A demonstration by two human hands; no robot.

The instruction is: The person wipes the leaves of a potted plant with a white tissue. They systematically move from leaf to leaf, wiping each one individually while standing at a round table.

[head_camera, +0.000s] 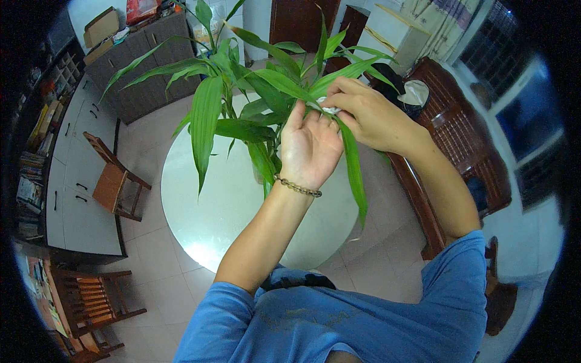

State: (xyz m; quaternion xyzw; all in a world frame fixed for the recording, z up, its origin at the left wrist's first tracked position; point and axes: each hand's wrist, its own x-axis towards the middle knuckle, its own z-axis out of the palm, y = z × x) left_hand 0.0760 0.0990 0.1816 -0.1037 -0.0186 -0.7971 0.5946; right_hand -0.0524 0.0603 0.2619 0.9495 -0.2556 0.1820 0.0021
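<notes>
A leafy green potted plant (pixel 261 90) with long strap-like leaves rises above a round pale table (pixel 204 218). My left hand (pixel 313 143), a beaded bracelet (pixel 297 186) on its wrist, is palm up beneath one long leaf (pixel 355 168). Its fingers support that leaf, with the fingertips partly hidden. Pinched in my right hand (pixel 365 111) is a small white cloth or tissue (pixel 327 108), pressed against the same leaf just above my left fingers. The leaf's free end droops past my left wrist. Foliage and my left arm mostly hide the plant's container.
Left of the table are a wooden chair (pixel 113 177) and white drawer cabinets (pixel 81 181). A carved wooden bench (pixel 458 145) runs along the right wall, with a dark bag (pixel 411 106) on it. A grey cabinet (pixel 150 63) stands behind; another slatted chair (pixel 97 297) is lower left.
</notes>
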